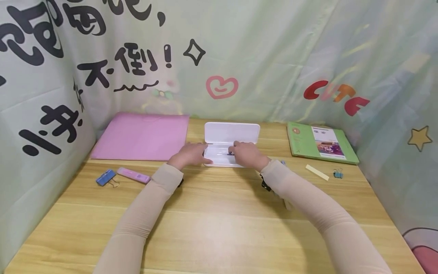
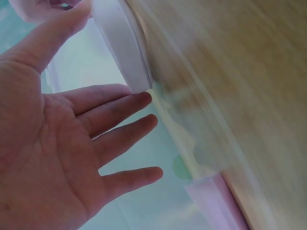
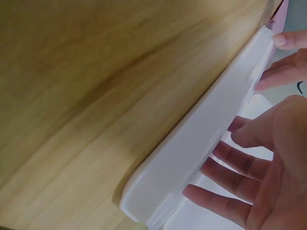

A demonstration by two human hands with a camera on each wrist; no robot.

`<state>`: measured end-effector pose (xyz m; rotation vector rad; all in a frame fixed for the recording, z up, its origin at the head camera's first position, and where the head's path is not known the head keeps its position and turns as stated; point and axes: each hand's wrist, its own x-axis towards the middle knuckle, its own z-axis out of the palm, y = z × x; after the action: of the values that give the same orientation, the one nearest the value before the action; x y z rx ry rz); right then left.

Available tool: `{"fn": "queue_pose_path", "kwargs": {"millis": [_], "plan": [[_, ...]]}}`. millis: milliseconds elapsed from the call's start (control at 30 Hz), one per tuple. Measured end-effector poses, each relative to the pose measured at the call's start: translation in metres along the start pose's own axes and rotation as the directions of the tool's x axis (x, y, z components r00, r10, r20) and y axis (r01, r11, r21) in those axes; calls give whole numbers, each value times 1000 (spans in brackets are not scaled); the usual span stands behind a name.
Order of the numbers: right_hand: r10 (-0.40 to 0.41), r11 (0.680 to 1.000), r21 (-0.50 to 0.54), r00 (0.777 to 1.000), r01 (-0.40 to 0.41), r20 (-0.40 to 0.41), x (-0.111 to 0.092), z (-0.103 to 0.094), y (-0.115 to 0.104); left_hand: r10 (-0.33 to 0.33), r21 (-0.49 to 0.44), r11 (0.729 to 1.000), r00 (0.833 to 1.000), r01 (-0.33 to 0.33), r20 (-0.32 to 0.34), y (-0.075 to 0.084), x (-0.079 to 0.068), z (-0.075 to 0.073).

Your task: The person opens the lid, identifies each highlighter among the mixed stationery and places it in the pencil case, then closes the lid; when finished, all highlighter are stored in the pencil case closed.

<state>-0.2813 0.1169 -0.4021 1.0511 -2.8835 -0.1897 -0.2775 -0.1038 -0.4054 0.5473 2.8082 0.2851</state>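
Observation:
A white pencil case (image 1: 224, 160) lies on the table with its lid (image 1: 232, 132) raised at the back. My left hand (image 1: 192, 154) holds its left end between thumb and index finger, and the other fingers spread out straight past the corner in the left wrist view. Over the right half of the case, my right hand (image 1: 249, 154) reaches in with its fingertips (image 3: 192, 190) inside the near wall. Its thumb and index finger come close together there. A small dark patch shows under them, but whether they pinch something is hidden.
A pink folder (image 1: 143, 137) lies back left, above a blue binder clip (image 1: 106, 177) and a purple pen-shaped item (image 1: 133, 175). On the right are a green book (image 1: 321, 142), a cream strip (image 1: 317, 172) and a small teal clip (image 1: 338, 174). Fabric curtains (image 1: 267, 57) surround the table.

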Motion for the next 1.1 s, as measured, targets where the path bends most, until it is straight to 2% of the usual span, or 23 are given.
{"fn": "queue_pose_path", "kwargs": {"millis": [167,300,367,433,500,600,633,700,733,933,1100], "plan": [[30,999,20,999,-29,-30,-11,-1,2,15,-4,1000,1000,-15,1,-1,1,1],[59,998,33,992,-56,-111,-31,-9,6,16,-10,1000,1000,-15,16,-1,1,3],[94,995,24,990,-92,-108,-44,-15,9,9,-11,1000,1000,-9,21,-1,1,2],[158,987,28,986,-157,-46,-57,-21,12,-1,-6,1000,1000,1,19,0,1,1],[230,973,6,971,-231,71,-69,-27,15,-4,-2,1000,1000,4,18,0,1,1],[306,951,-39,915,-307,262,-86,-33,20,-5,1,1000,1000,5,16,0,2,0],[317,947,-48,897,-318,306,-91,-33,21,-5,1,1000,1000,5,16,0,2,0],[319,946,-65,877,-318,360,-99,-34,22,-3,-4,1000,1000,3,17,-1,1,-1],[314,947,-56,875,-316,368,-102,-33,23,-5,-8,1000,1000,5,20,-1,1,-1],[290,955,-25,906,-297,307,-111,-28,23,-7,-30,1000,999,8,32,1,-2,-3],[319,944,-18,894,-331,313,-113,-25,19,-5,-26,1000,999,6,36,2,-3,-4]]}}
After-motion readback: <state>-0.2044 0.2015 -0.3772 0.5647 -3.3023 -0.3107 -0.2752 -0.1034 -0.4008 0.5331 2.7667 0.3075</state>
